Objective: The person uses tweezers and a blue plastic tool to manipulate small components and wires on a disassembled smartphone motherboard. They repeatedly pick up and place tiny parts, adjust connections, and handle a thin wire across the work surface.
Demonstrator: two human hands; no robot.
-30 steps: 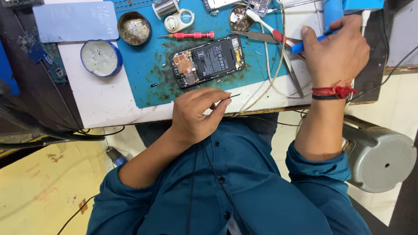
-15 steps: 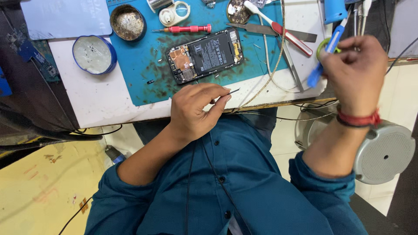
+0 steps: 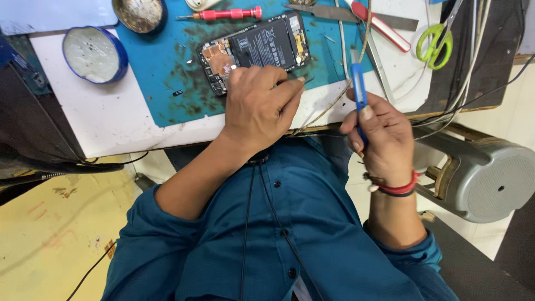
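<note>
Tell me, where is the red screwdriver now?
In the head view the red screwdriver lies at the top on the blue mat, just above the opened phone and right of the round tin.

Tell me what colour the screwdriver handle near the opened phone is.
Red screwdriver handle, clearest in the head view.

We saw the opened phone lying flat on the blue work mat, its back cover off, so that the black battery and the copper-coloured shielding at one end were bared. It lay slanted across the mat, its near edge partly hidden under the left hand. That hand rested on the table edge and pinched thin metal tweezers, whose tips pointed away from the phone's corner. The right hand gripped a slim blue-handled tool, held upright just off the table's near edge, beside the tweezer tips but apart from them.
</note>
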